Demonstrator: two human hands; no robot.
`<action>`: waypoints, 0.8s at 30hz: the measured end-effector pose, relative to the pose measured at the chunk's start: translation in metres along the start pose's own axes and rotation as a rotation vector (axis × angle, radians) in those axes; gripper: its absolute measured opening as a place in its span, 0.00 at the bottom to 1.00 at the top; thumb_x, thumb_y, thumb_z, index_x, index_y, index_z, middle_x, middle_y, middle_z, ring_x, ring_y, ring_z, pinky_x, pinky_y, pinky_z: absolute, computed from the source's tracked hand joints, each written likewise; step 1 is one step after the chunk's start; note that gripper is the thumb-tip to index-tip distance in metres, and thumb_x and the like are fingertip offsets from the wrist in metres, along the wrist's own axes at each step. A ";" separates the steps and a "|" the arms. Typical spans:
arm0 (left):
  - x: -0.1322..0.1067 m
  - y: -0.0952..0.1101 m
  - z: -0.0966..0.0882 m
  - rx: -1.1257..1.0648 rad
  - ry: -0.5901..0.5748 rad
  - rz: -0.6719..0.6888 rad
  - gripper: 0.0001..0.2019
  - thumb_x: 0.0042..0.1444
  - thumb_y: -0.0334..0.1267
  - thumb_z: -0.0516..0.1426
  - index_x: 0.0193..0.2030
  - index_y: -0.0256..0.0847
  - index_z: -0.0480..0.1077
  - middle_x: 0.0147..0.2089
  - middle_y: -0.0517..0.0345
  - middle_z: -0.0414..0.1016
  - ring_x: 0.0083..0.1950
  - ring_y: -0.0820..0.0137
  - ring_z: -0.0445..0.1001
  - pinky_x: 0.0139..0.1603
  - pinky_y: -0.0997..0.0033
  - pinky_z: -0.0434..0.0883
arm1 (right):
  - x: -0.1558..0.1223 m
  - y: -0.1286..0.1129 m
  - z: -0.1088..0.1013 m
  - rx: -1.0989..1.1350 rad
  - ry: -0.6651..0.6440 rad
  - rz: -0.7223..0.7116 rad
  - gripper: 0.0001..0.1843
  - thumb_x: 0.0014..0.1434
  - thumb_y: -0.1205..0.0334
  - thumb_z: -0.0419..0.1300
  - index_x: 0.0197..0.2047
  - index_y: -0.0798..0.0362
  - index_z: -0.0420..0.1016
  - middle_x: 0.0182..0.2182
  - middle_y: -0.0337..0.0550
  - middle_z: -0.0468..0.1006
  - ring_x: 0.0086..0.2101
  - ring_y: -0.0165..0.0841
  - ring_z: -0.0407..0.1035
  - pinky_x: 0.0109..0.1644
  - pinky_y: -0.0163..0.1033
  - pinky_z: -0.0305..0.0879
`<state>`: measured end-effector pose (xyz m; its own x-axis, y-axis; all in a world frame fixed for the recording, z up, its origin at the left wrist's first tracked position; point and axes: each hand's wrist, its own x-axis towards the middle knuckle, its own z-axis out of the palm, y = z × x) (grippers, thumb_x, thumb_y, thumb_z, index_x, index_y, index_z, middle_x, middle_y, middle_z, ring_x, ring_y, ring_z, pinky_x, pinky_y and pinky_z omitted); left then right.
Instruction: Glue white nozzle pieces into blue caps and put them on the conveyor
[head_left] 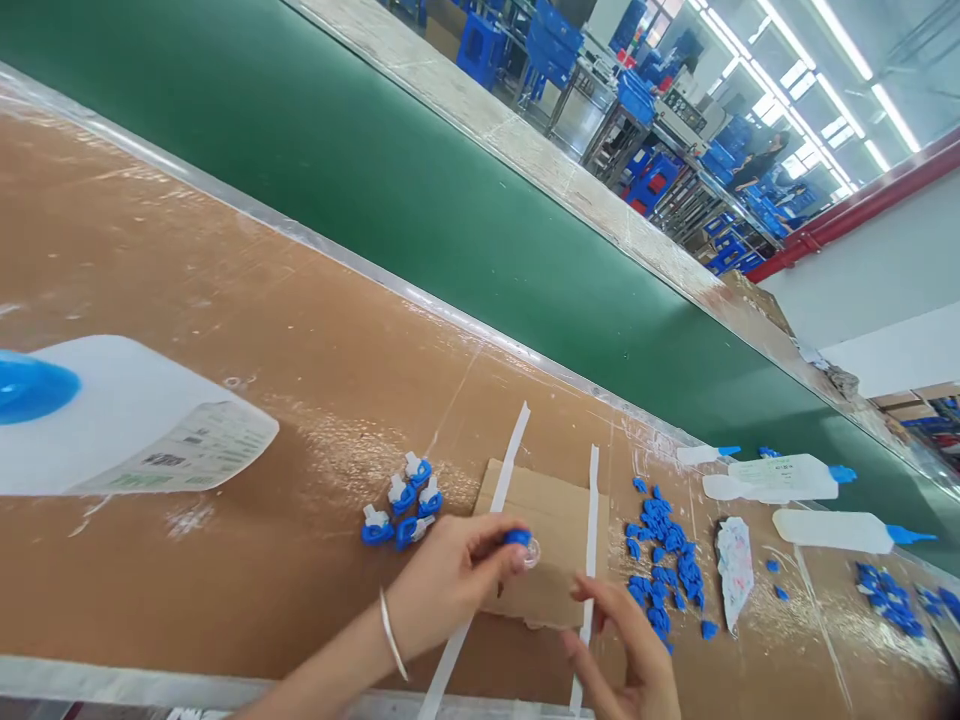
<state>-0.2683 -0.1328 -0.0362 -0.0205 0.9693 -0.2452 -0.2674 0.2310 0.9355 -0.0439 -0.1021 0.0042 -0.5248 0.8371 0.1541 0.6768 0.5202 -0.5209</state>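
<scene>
My left hand (457, 565), with a bracelet on its wrist, pinches a small blue part (517, 538) that has a clear round piece (532, 553) at its end. Both are over a cardboard square (551, 520) taped to the bench with white strips. Thumb and fingers spread, my right hand (622, 650) hovers at the cardboard's right edge with nothing seen in it. Several blue parts with white tabs (403, 495) sit left of the cardboard. To its right lies a scattered heap of small blue pieces (660, 550).
A large white bottle (150, 410) lies at the left. Squeeze bottles with blue nozzles (832, 530) rest at the right, near a whitish scrap (733, 570) and more blue parts (889, 600). A green conveyor belt (375, 190) runs behind the brown bench (187, 580).
</scene>
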 end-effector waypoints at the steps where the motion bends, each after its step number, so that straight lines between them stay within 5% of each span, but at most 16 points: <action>1: 0.007 0.005 -0.009 0.189 0.043 0.064 0.18 0.58 0.48 0.53 0.42 0.36 0.77 0.33 0.52 0.81 0.33 0.65 0.78 0.35 0.68 0.75 | -0.010 0.018 -0.009 -0.038 0.016 0.063 0.15 0.61 0.54 0.61 0.49 0.48 0.78 0.34 0.45 0.82 0.29 0.33 0.74 0.35 0.36 0.74; 3: 0.025 0.012 -0.030 0.604 0.134 0.180 0.17 0.59 0.43 0.49 0.43 0.39 0.76 0.36 0.54 0.82 0.35 0.65 0.78 0.38 0.67 0.75 | -0.033 0.057 -0.028 -0.150 0.180 0.159 0.13 0.59 0.51 0.62 0.40 0.51 0.81 0.29 0.44 0.81 0.24 0.32 0.73 0.29 0.35 0.73; 6: 0.052 0.013 -0.052 0.808 0.199 0.214 0.15 0.57 0.41 0.51 0.41 0.40 0.77 0.38 0.51 0.81 0.41 0.59 0.77 0.46 0.60 0.73 | -0.066 0.102 -0.048 -0.218 0.197 0.228 0.15 0.57 0.47 0.63 0.36 0.51 0.81 0.26 0.42 0.81 0.19 0.31 0.70 0.24 0.34 0.72; 10: 0.067 0.006 -0.059 0.947 0.287 0.215 0.18 0.56 0.45 0.52 0.43 0.37 0.78 0.39 0.45 0.76 0.46 0.51 0.71 0.51 0.47 0.69 | -0.079 0.109 -0.041 -0.256 0.126 0.192 0.18 0.60 0.46 0.60 0.41 0.50 0.82 0.32 0.46 0.82 0.25 0.33 0.75 0.27 0.35 0.73; 14: 0.045 0.003 -0.064 1.004 0.336 0.298 0.24 0.60 0.50 0.48 0.51 0.34 0.74 0.45 0.41 0.74 0.50 0.50 0.69 0.52 0.48 0.68 | -0.066 0.102 -0.026 -0.347 0.184 0.130 0.22 0.63 0.43 0.54 0.37 0.48 0.82 0.32 0.46 0.83 0.32 0.38 0.78 0.33 0.40 0.76; 20: -0.010 -0.004 -0.091 1.013 0.393 0.378 0.19 0.64 0.50 0.48 0.44 0.43 0.75 0.43 0.50 0.77 0.47 0.57 0.74 0.47 0.58 0.73 | -0.061 0.120 -0.030 -0.351 0.127 0.086 0.25 0.62 0.39 0.53 0.33 0.48 0.82 0.29 0.43 0.84 0.28 0.37 0.79 0.31 0.40 0.76; 24: -0.033 -0.004 -0.096 1.077 0.293 0.407 0.13 0.64 0.41 0.50 0.43 0.44 0.75 0.38 0.54 0.78 0.41 0.62 0.75 0.42 0.64 0.74 | -0.053 0.123 -0.029 -0.308 0.141 0.060 0.26 0.58 0.35 0.56 0.31 0.47 0.82 0.26 0.41 0.84 0.24 0.35 0.77 0.26 0.38 0.74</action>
<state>-0.3591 -0.1739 -0.0559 -0.1737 0.9639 0.2019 0.7545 -0.0015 0.6563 0.0822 -0.0773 -0.0435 -0.4170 0.8720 0.2565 0.8398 0.4775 -0.2582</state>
